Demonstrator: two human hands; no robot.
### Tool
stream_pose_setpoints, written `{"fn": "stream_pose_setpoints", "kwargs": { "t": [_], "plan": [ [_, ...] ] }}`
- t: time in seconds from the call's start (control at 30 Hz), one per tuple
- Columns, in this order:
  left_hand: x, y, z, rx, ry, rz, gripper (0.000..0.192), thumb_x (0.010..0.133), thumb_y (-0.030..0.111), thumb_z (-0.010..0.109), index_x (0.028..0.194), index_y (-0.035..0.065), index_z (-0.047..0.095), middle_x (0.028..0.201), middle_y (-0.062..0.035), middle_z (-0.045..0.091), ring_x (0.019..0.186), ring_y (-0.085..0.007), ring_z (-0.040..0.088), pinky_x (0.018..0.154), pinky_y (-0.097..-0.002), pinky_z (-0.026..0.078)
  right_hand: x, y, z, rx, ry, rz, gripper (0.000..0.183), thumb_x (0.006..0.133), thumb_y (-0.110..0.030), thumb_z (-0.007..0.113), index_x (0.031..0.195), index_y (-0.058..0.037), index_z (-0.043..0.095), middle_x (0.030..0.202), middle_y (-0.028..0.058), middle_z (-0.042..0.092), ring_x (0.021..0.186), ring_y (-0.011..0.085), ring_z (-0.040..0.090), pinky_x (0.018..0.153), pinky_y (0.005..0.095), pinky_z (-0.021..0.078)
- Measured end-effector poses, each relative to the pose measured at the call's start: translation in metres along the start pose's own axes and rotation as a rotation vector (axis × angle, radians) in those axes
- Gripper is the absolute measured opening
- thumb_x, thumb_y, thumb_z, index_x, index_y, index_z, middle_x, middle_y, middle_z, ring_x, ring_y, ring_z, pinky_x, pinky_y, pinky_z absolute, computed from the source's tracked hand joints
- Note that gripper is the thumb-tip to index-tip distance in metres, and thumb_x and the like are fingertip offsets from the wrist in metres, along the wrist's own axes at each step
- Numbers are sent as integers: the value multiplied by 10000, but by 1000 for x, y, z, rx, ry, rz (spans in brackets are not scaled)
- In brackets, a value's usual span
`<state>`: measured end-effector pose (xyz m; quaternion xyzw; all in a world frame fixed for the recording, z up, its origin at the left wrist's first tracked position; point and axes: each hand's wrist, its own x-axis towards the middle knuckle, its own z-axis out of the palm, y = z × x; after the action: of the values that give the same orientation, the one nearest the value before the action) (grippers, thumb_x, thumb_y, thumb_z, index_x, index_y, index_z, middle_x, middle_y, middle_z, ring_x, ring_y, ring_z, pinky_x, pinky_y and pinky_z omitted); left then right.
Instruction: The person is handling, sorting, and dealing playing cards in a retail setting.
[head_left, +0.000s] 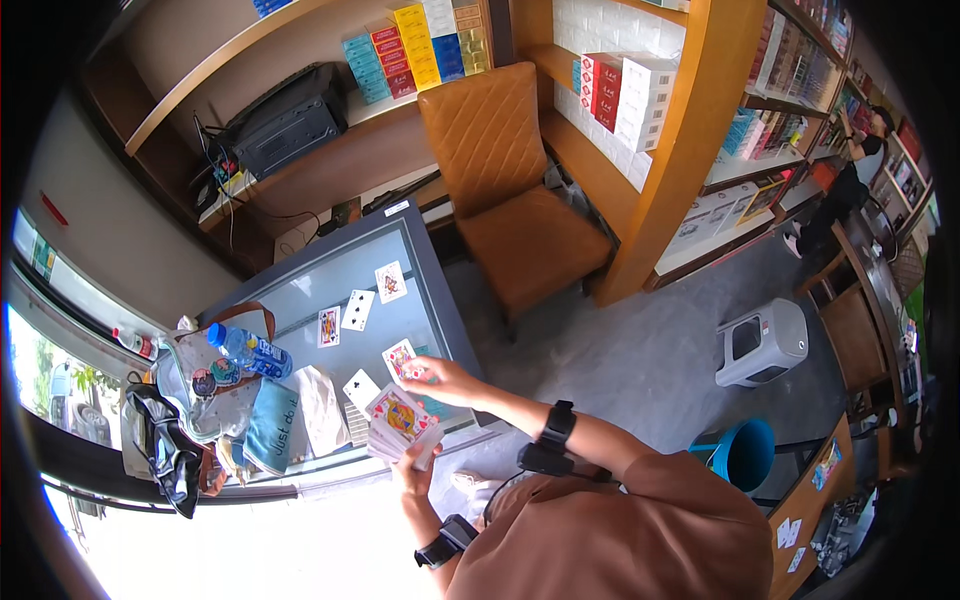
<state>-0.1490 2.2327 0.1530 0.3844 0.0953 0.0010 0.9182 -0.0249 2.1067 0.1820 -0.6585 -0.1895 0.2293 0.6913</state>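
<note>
A fanned stack of playing cards is held in my left hand, faces up, with a red court card on top. Above it, the fingers of my right hand touch or nearly touch a diamond court card over the glass-topped table; whether they pinch it I cannot tell. Beside these, a card with black clubs lies partly behind the stack. Farther up the glass lie a court card, a black spade card and a joker-like card, face up and apart.
A bottle with a blue cap, a bag, a blue pouch and white tissue crowd the table's left side. A brown chair stands beyond the table. A blue bin is at right; another person stands by far shelves.
</note>
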Motion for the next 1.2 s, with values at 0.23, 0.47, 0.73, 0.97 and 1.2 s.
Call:
{"fn": "stream_pose_setpoints", "kwargs": {
  "t": [0.23, 0.47, 0.73, 0.97, 1.2],
  "plan": [
    [36, -79, 91, 118, -164, -276, 523, 631, 81, 587, 1099, -7, 372, 947, -140, 506, 788, -260, 547, 586, -332, 495, -104, 21, -80, 44, 365, -121, 479, 666, -279, 696, 984, -20, 448, 874, 102, 570, 743, 136, 553, 672, 270, 458],
    [57, -167, 183, 55, -413, -536, 489, 656, 21, 556, 1114, -1, 385, 1001, -139, 494, 871, -273, 534, 606, -356, 505, -187, 16, -181, 4, 854, -221, 369, 699, -208, 670, 956, -19, 485, 823, 79, 584, 730, 116, 549, 643, 250, 443],
    [70, -231, 255, 173, -519, -779, 500, 663, 37, 568, 1127, 18, 383, 1021, -125, 497, 913, -267, 523, 630, -357, 497, -253, 14, -238, 56, 1031, -231, 344, 732, -73, 621, 1030, -17, 459, 875, 38, 558, 791, 73, 512, 672, 219, 430],
    [100, -292, 317, 164, -715, -933, 493, 652, 22, 549, 1119, 12, 393, 1003, -142, 520, 873, -279, 539, 614, -347, 487, -301, 14, -304, 313, 1510, -148, 254, 749, -111, 595, 961, -32, 479, 700, 40, 565, 514, 67, 515, 426, 186, 416],
    [169, -359, 391, 157, -806, -1012, 446, 674, -26, 547, 1097, 20, 413, 1001, -129, 532, 891, -268, 544, 609, -340, 492, -335, 50, -407, 471, 1617, -117, 176, 830, -137, 467, 952, -11, 463, 697, 73, 555, 449, 108, 497, 396, 209, 376]
  ]
}}
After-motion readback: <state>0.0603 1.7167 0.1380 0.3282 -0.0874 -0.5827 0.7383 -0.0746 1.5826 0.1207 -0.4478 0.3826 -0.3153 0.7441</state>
